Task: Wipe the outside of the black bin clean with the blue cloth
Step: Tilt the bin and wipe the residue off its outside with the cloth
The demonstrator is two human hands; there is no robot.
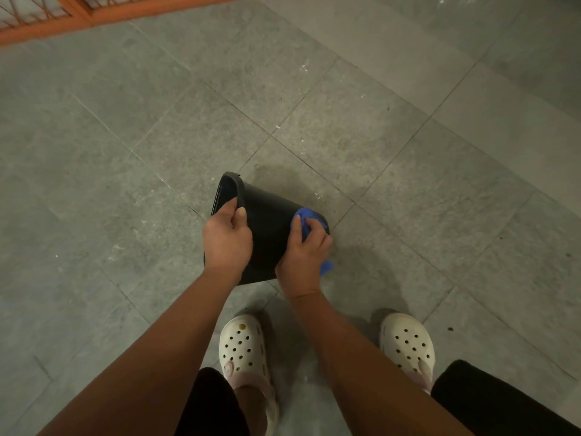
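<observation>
**Position.** The black bin (267, 237) lies tipped on its side between the two hands, above the grey tiled floor (125, 152). Its open mouth faces the left hand and its base end faces the right hand. Whether it touches the floor cannot be told.

**Left hand.** The left hand (227, 239) grips the rim (239, 187), thumb on the outside wall and fingers curled over the edge into the mouth. It serves as the anchor.

**Right hand.** The right hand (303, 256) is closed around the bunched blue cloth (302, 218) and presses it to the outer wall near the base end. A tail of cloth hangs out below the palm.

**Procedure for the wiping stroke.**
1. Hold the rim firmly so the bin does not turn under the cloth's pressure.
2. Draw the cloth along the wall from the right-hand end toward the left hand, in overlapping passes.
3. Rotate the bin by the rim to expose the side facing away from both hands; that side is hidden here and is probably unwiped.
4. Refold the cloth when one face is soiled.

**Caution.** The white clogs (243, 344) stand directly below the forearms, so a slipped grip could drop the bin onto the feet.
</observation>
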